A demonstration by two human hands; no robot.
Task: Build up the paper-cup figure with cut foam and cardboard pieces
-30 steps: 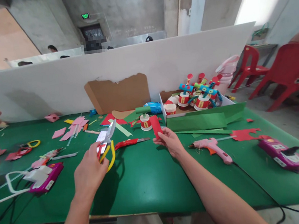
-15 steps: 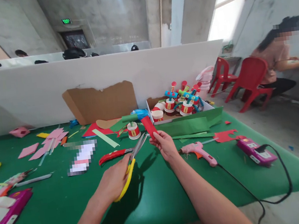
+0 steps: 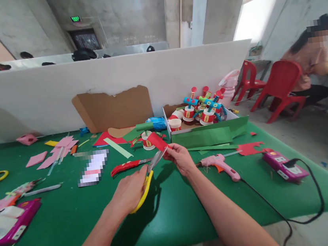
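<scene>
My left hand (image 3: 128, 189) is closed round the yellow handle of a pair of scissors (image 3: 144, 195). Their blades slant up to the right and meet the lower edge of a red paper strip (image 3: 156, 140). That strip is pinched by its lower right end between the fingers of my right hand (image 3: 182, 159), above the table. Behind the paper stands a red and white paper cup figure (image 3: 147, 141) with green springy arms, partly hidden. Just beyond my left hand lies a red-handled tool (image 3: 127, 167) with a thin metal blade.
A pink glue gun (image 3: 220, 166) with a cord lies right of my hands, near a purple power strip (image 3: 284, 168). A box (image 3: 169, 128) of cup figures stands at the back. Pink paper pieces (image 3: 62, 149) and another power strip (image 3: 18, 224) are left. A person (image 3: 309, 63) sits far right.
The scissor blades have closed together and come against the red strip. The strip has tilted over to the left, and the view has shifted slightly.
</scene>
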